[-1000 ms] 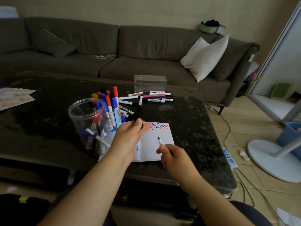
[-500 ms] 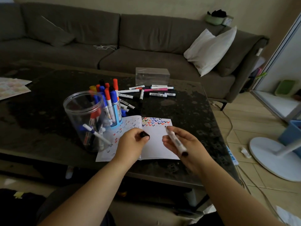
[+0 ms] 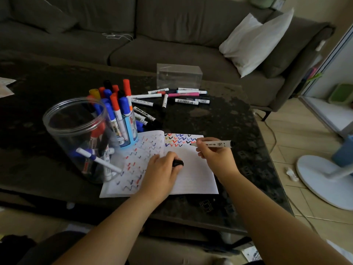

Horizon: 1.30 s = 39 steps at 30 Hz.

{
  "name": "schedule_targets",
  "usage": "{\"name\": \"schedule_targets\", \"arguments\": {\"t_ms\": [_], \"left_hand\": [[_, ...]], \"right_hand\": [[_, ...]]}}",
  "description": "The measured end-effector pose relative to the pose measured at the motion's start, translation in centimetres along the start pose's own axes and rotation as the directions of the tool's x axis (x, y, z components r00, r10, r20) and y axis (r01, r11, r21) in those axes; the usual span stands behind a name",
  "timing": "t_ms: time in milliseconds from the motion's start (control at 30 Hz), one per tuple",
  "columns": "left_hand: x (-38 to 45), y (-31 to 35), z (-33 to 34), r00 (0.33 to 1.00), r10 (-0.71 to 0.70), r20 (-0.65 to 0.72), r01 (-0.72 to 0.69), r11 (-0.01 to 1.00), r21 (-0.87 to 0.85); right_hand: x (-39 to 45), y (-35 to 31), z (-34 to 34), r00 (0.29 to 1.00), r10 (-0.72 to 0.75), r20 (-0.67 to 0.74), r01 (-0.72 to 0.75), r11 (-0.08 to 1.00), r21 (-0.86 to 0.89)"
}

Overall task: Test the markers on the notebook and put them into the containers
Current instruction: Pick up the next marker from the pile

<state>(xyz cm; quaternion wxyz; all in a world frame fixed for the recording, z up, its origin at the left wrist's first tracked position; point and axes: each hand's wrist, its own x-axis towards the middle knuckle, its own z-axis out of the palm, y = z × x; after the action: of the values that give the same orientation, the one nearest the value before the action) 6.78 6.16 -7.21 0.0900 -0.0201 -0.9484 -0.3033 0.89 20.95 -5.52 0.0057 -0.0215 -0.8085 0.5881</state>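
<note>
An open notebook (image 3: 193, 175) lies on the dark table, its pages covered with coloured zigzag marks. My right hand (image 3: 216, 157) grips a white marker (image 3: 215, 144) lying nearly level, its uncapped tip touching the right page beside the last marks. My left hand (image 3: 162, 173) rests on the notebook's fold and pinches a black cap (image 3: 178, 163). A large clear jar (image 3: 80, 138) at the left holds several markers. Behind it a small blue-based cup (image 3: 127, 134) is crammed with upright markers. Several loose markers (image 3: 172, 97) lie further back.
A clear rectangular box (image 3: 179, 75) stands behind the loose markers. A grey sofa with a white pillow (image 3: 254, 41) runs along the table's far side. At the right, a white fan base (image 3: 322, 180) and a cable lie on the tiled floor.
My right hand turned the marker around and brought its tip up to the right page's marks. My left hand drew back from the cup with the black cap and settled on the notebook.
</note>
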Motion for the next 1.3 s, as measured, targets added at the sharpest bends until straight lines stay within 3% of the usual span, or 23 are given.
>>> {"name": "schedule_targets", "arguments": {"t_ms": [267, 600, 933, 1300], "left_hand": [[0.2, -1.1, 0.8, 0.998, 0.005, -0.056, -0.006, 1.0, -0.017], [0.5, -1.5, 1.2, 0.995, 0.028, -0.096, -0.031, 0.999, -0.038], [0.3, -1.3, 1.1, 0.994, 0.022, -0.105, -0.026, 0.999, -0.038], [0.4, -1.5, 1.2, 0.996, -0.01, -0.088, 0.005, 0.998, -0.056]], "right_hand": [[3.4, 2.2, 1.2, 0.996, -0.013, -0.083, 0.01, 0.999, -0.036], [4.0, 3.0, 1.9, 0.997, -0.069, -0.03, 0.064, 0.99, -0.129], [3.9, 2.7, 2.0, 0.999, -0.036, -0.027, 0.029, 0.979, -0.2], [3.6, 2.5, 1.4, 0.993, 0.015, -0.113, -0.021, 0.998, -0.058]]}}
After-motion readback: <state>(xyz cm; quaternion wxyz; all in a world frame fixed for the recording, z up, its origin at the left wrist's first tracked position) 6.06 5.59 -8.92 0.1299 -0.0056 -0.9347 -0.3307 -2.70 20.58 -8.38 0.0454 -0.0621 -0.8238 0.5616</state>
